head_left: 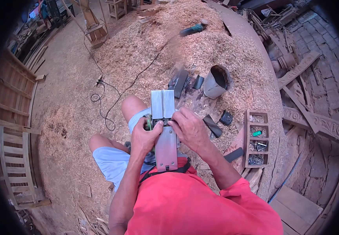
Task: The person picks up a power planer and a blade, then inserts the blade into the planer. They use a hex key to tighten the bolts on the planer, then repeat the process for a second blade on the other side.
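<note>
An electric hand planer (pixel 166 147) lies upside down against my lap, its flat metal sole facing up and its front plate (pixel 162 103) pointing away from me. My left hand (pixel 144 137) is closed around its left side, with the thumb at the blade opening (pixel 162 122). My right hand (pixel 191 129) is closed too, its bent fingers pinching at the right edge of that opening. Whether a small part sits between those fingertips is hidden. The planer's handle and underside are out of sight.
Wood shavings cover the ground. Ahead are a bucket (pixel 215 88), dark blocks (pixel 180 83) and a green angle grinder (pixel 193 29). To the right stands a divided wooden box (pixel 246 141) with small hardware. A black cord (pixel 136 77) runs ahead; carved boards (pixel 322 125) lie far right.
</note>
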Demonstrator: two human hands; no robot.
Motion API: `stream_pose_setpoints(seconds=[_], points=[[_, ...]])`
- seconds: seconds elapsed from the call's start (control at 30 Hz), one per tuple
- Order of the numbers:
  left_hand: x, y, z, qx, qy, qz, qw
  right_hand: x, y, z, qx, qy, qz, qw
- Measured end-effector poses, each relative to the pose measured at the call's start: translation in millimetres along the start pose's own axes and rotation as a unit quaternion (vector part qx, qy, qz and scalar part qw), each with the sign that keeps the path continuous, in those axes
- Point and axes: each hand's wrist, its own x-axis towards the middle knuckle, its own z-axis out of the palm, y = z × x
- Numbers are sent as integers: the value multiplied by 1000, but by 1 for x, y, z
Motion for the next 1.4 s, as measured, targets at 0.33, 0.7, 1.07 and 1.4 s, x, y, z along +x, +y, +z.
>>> stream_pose_setpoints(seconds=[0.33,0.7,1.07,1.4], points=[[-16,3,-8,-40,2,27,999,-5,-10,-13,71,6,-14,997],[-33,-21,-17,12,97,40,994,-11,-4,17,146,42,-70,986],[-11,-17,-34,-1,113,-24,993,16,2,55,171,49,-77,981],[18,-18,-45,102,69,-45,991,14,27,95,234,56,-16,970]])
